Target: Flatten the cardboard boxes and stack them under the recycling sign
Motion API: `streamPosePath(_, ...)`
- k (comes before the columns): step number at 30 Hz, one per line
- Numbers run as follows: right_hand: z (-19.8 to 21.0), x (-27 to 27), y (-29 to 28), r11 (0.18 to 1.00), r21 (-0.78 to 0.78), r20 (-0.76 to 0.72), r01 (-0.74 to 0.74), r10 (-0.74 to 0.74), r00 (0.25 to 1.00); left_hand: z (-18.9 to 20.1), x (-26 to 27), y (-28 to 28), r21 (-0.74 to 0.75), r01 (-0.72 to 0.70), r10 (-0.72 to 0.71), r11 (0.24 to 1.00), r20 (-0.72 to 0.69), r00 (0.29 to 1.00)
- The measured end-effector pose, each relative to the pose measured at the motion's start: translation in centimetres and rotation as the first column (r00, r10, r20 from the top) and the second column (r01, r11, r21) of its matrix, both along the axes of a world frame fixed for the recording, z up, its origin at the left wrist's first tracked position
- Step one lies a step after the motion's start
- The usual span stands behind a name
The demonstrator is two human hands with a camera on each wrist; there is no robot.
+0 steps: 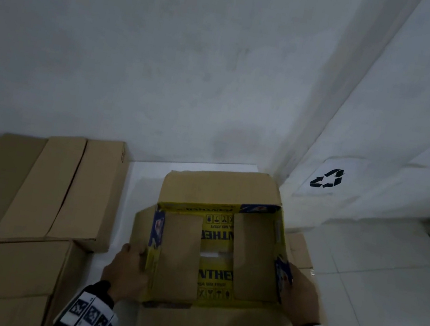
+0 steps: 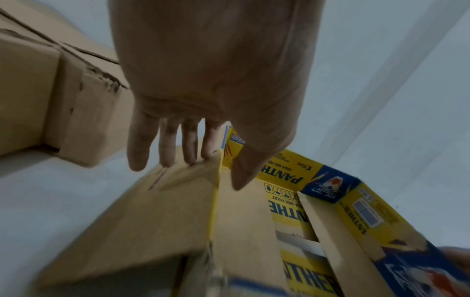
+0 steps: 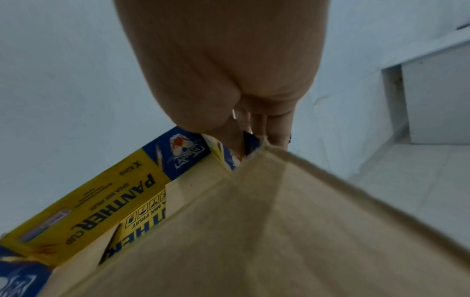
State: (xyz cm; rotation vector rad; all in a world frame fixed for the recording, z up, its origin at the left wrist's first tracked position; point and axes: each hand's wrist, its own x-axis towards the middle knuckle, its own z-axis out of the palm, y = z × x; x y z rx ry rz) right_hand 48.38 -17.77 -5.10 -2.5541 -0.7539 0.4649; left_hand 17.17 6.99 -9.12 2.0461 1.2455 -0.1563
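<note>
Both forearms reach forward and down, side by side, each wrist wrapped in a black-and-white patterned band (image 1: 88,314). Left hand (image 1: 125,271) grips the left wall of the open box (image 1: 217,253): thumb inside, four fingers (image 2: 189,144) extended down the outer flap. Right hand (image 1: 300,292) clasps the right wall, thumb over the rim, fingers behind. Palms face inward, well apart.

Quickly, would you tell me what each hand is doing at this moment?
Left hand: grips the left wall of the yellow box, thumb inside.
Right hand: grips the box's right wall, fingers outside.
</note>
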Motion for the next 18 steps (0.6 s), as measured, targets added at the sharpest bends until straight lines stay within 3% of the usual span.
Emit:
streamPosePath(5, -1.0, -1.6, -2.1, 0.995, 0.025, -0.068, 0.096, -0.094, 0.993, 3.3, 2.5, 4.1, 0.219, -0.115, 0.079, 0.969, 0.169, 0.983)
streamPosePath(9, -1.6, -2.5, -3.1, 0.982, 0.119, -0.14, 0.144, -0.127, 0.982, 6.0, 5.5, 5.7, 0.102, -0.231, 0.189, 0.968, 0.313, 0.931)
streamPosePath(13, -1.4, -2.8, -2.2, 0.976, 0.157, -0.158, 0.148, -0.124, 0.98, 6.7, 7.6, 4.6, -0.089, -0.25, 0.263, 0.964, 0.438, 0.86)
streamPosePath(16, -0.8, -3.6, 0.0, 0.98, 0.139, 0.01, 0.143, -0.146, 0.989, 7.1, 8.5, 3.6, -0.104, -0.292, 0.304, 0.951, 0.501, 0.81)
streamPosePath(18, 0.2, -4.9, 2.2, 0.983, 0.172, 0.05, 0.061, -0.071, 0.996, 7.6, 8.7, 3.0, -0.141, -0.31, 0.335, 0.94, 0.535, 0.775)
